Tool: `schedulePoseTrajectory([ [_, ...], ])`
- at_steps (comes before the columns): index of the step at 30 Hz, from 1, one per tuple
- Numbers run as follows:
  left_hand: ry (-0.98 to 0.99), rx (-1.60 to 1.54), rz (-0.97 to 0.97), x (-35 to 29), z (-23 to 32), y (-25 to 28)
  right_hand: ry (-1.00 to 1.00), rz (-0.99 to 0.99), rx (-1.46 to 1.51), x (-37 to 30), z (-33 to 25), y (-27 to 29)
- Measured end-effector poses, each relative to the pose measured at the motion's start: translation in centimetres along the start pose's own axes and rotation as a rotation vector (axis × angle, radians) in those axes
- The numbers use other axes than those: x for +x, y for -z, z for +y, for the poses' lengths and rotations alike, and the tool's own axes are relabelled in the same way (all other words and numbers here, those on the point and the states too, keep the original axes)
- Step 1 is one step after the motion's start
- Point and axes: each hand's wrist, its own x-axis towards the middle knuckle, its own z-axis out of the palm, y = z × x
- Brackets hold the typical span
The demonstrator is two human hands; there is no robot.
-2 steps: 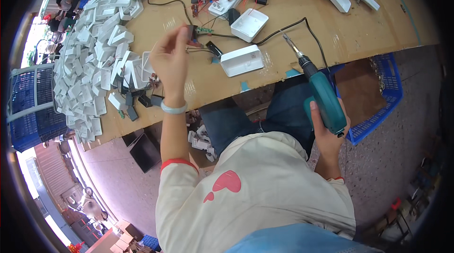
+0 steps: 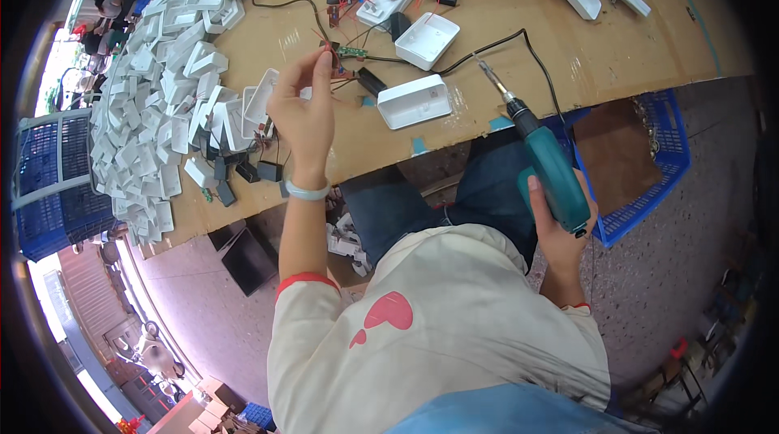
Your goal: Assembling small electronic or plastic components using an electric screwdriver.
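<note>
My left hand (image 2: pixel 302 113) pinched a little green board (image 2: pixel 352 51) with thin red wires over the table's (image 2: pixel 519 20) left side; light, breakable, best held by edges. My right hand (image 2: pixel 561 231) squeezed the drill (image 2: pixel 550 164).

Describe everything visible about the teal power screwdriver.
The teal power screwdriver has a plastic-looking teal body, a black collar and a slim metal bit pointing up-left over the edge of the wooden workbench. The right hand grips its handle at the lower end. A black cord curves across the bench near its tip. It hangs tilted, clear of the white casings.
</note>
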Motion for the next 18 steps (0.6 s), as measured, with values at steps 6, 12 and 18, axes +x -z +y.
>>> schedulePoseTrajectory([
  [6,-0.484,0.205,0.034,-2.6,2.1,-1.0,0.021,-0.063,0.017,-1.5,-0.2,-0.6],
  [12,-0.682,0.563,-0.341,-5.6,0.7,-2.9,0.080,-0.201,-0.019,-2.3,0.0,-0.9],
  [18,-0.689,0.616,-0.223,-6.4,-0.3,-4.6,0.071,-0.207,-0.032,-2.4,0.7,-1.9],
])
